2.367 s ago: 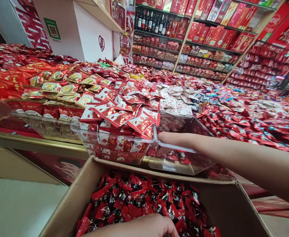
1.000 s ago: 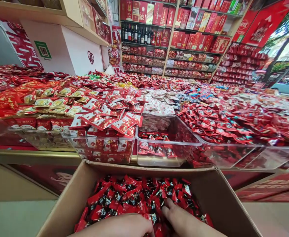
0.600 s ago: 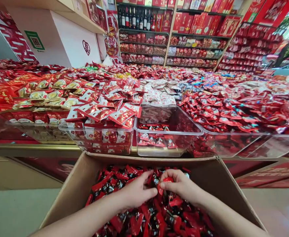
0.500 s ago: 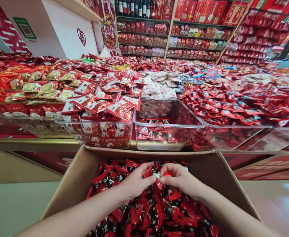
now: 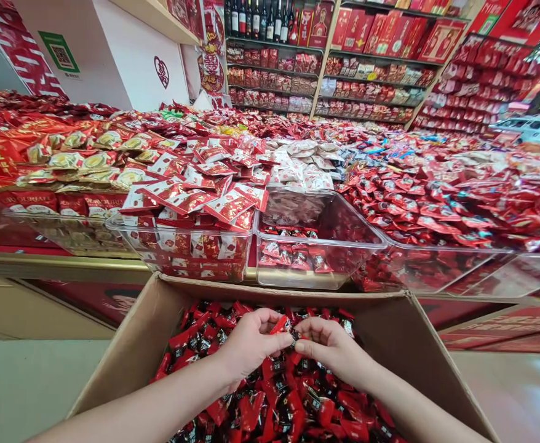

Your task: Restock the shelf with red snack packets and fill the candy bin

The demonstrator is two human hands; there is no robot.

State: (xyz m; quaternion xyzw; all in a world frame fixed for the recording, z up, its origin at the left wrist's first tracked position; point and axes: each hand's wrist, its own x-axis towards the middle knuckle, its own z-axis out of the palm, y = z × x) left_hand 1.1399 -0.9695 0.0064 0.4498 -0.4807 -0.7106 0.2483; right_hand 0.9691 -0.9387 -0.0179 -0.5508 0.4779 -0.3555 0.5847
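Over an open cardboard box, my left hand pinches a small red-and-black wrapped candy between thumb and fingers. Close against it from the right, my right hand is closed too, its thumb and fingertips on the candy's black end. The fingertips of both hands nearly meet and partly cover the wrapper. Beneath them the box holds a deep heap of the same wrapped candies, shiny red with black middles.
Just beyond the box stands a clear plastic bin with a few rows of red packets low inside. Left of it, another bin is piled with red-and-white packets. Red packets heap up at right. Stocked shelves line the back.
The candy between my hands has turned, its red end now pointing upward. My hands stay close together over the box. The view has shifted slightly.
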